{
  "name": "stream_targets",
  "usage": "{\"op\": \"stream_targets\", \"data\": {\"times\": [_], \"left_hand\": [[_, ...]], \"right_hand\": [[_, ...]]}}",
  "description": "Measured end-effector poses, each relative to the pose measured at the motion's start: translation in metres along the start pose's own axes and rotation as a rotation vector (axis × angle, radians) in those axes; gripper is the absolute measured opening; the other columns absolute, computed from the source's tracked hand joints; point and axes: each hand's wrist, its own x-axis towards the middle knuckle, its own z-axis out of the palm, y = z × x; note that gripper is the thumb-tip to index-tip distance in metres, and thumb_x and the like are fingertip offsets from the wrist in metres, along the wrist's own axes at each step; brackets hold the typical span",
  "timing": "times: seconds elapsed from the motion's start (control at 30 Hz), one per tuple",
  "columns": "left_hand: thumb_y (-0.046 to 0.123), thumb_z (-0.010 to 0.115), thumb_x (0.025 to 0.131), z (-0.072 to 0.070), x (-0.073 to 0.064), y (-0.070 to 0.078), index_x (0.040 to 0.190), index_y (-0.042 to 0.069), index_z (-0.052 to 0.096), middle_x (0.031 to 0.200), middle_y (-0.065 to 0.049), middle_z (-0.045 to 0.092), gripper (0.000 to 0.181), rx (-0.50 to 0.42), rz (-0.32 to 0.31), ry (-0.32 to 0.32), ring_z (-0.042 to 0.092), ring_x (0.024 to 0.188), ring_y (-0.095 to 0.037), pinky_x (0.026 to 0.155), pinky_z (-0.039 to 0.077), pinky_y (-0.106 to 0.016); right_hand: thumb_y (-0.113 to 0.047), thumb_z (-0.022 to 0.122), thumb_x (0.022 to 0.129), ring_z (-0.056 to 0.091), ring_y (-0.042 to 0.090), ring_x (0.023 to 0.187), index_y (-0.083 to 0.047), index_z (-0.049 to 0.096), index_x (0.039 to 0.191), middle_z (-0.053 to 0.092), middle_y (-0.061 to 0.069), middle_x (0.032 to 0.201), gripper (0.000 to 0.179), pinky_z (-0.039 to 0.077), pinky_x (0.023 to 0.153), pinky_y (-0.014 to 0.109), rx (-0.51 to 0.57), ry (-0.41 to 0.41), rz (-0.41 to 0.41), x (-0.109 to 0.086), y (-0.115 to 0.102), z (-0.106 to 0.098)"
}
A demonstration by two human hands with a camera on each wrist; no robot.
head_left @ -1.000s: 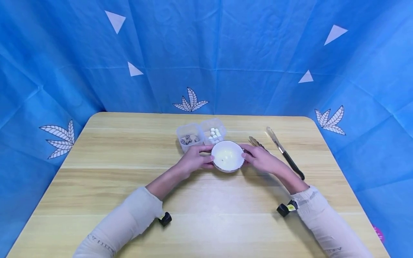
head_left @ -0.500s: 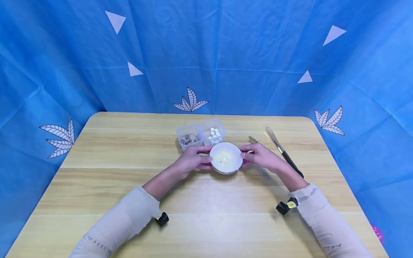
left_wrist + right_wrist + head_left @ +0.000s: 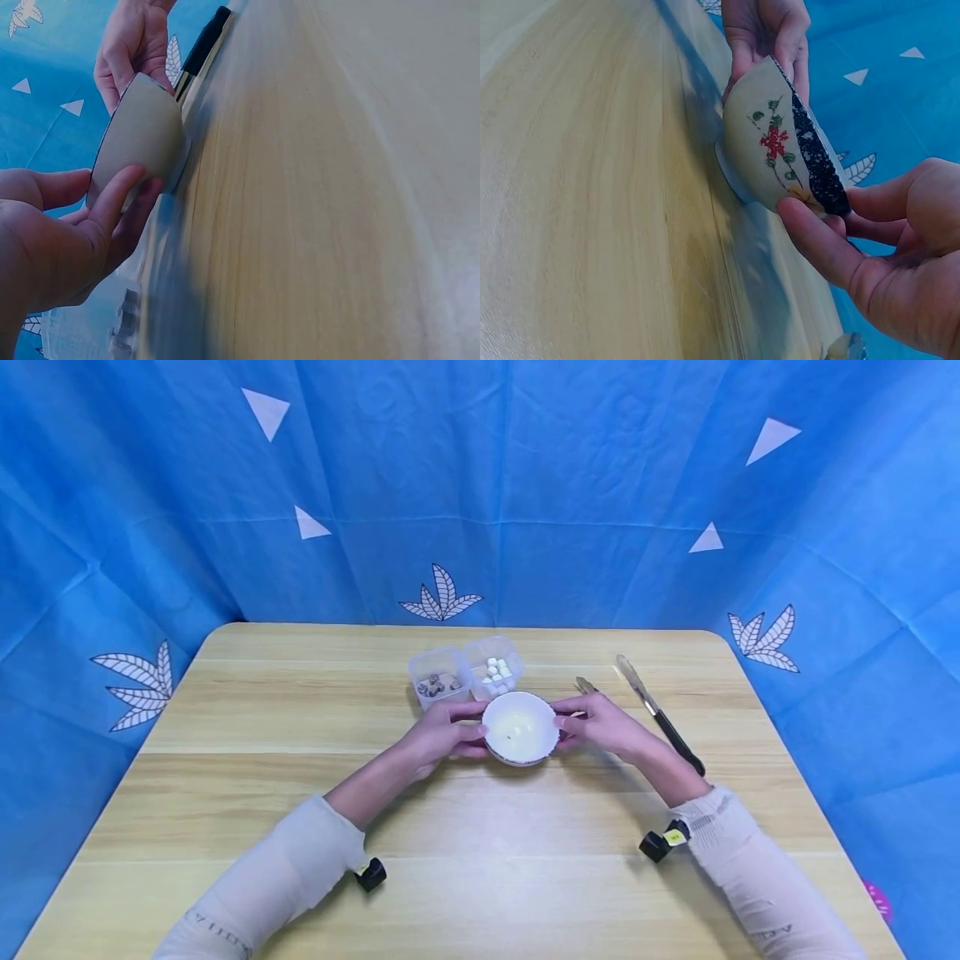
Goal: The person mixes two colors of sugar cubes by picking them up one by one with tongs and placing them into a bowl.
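**Bowl pinched at both sides**

The left hand [image 3: 441,737] and right hand [image 3: 603,724] grasp the bowl [image 3: 521,728] from opposite sides, digits at the rim and outer wall. It is between them, just above or on the table [image 3: 495,893]; contact is unclear. Likely ceramic, it should feel stiff, fairly light, smooth enough to slip, and breakable if dropped. Opposed holds on rim and wall look sound; the foot ring would support it too. Two clear containers [image 3: 435,660] lie beyond the left hand, black-handled tongs [image 3: 678,743] beside the right.
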Motion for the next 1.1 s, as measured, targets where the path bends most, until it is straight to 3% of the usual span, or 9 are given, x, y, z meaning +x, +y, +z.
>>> {"op": "stream_targets", "data": {"times": [0.4,0.8,1.1], "left_hand": [[-0.007,0.063,0.096,-0.011,-0.005,-0.004,0.149,0.000,0.052,0.151,-0.023,0.051,0.054,-0.052,-0.003,0.019,0.075,0.097,-0.022,0.090,0.067,-0.039],[-0.006,0.062,0.097,-0.026,-0.014,-0.008,0.150,0.000,0.051,0.154,-0.022,0.045,0.054,-0.031,0.013,0.010,0.073,0.100,-0.022,0.091,0.067,-0.040],[-0.004,0.061,0.098,-0.033,-0.019,-0.007,0.151,0.004,0.051,0.155,-0.020,0.044,0.054,-0.021,-0.011,0.021,0.074,0.100,-0.023,0.090,0.067,-0.039]], "right_hand": [[-0.002,0.057,0.103,0.076,0.024,0.098,0.010,0.055,0.143,0.061,0.034,0.137,0.042,0.066,0.091,0.047,0.001,0.014,0.000,0.004,-0.004,0.011],[-0.003,0.056,0.103,0.076,0.024,0.095,0.010,0.054,0.144,0.061,0.035,0.137,0.043,0.066,0.090,0.049,0.008,-0.001,-0.008,0.009,-0.009,0.027],[-0.002,0.055,0.103,0.075,0.022,0.093,0.010,0.052,0.145,0.061,0.035,0.139,0.043,0.067,0.089,0.048,0.022,0.004,-0.012,0.013,-0.012,0.034]]}}
